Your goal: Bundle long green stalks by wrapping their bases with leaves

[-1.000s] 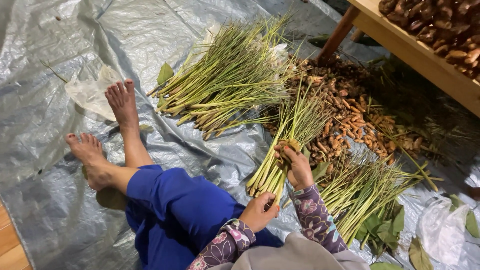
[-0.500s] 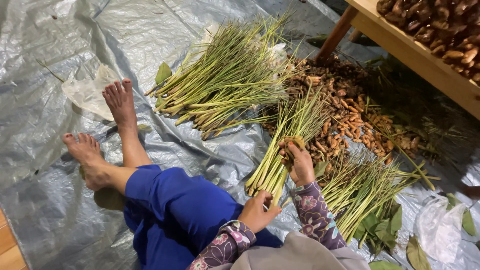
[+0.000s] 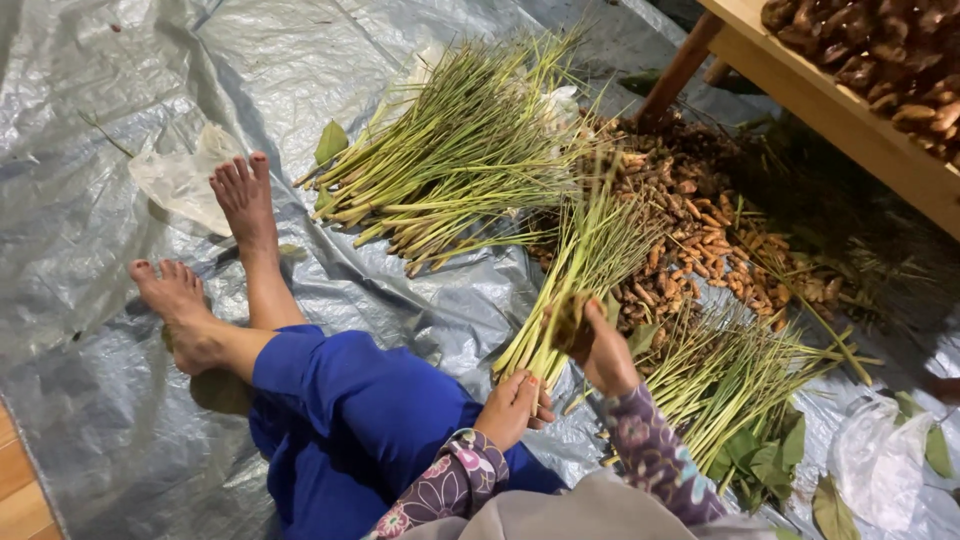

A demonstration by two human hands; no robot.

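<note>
I sit on a grey plastic sheet (image 3: pixel 120 250) with my legs in blue trousers stretched out to the left. Between my hands stands a bundle of green lemongrass stalks (image 3: pixel 590 270), tilted up and to the right. My right hand (image 3: pixel 603 347) grips the bundle around its middle. My left hand (image 3: pixel 515 405) cups the stalk bases near my knee. A large pile of the same stalks (image 3: pixel 450 160) lies behind it, and a smaller pile (image 3: pixel 730 375) lies to the right of my right arm.
A heap of small brown-orange roots (image 3: pixel 700 230) spreads right of the stalks. A wooden table (image 3: pixel 850 110) with brown roots on top stands at the upper right. Crumpled clear plastic bags (image 3: pixel 180 175) (image 3: pixel 880 455) and loose green leaves (image 3: pixel 760 460) lie about.
My right hand has shifted slightly on the bundle, and the bundle has tipped a little more upright. My left hand stays at the stalk bases.
</note>
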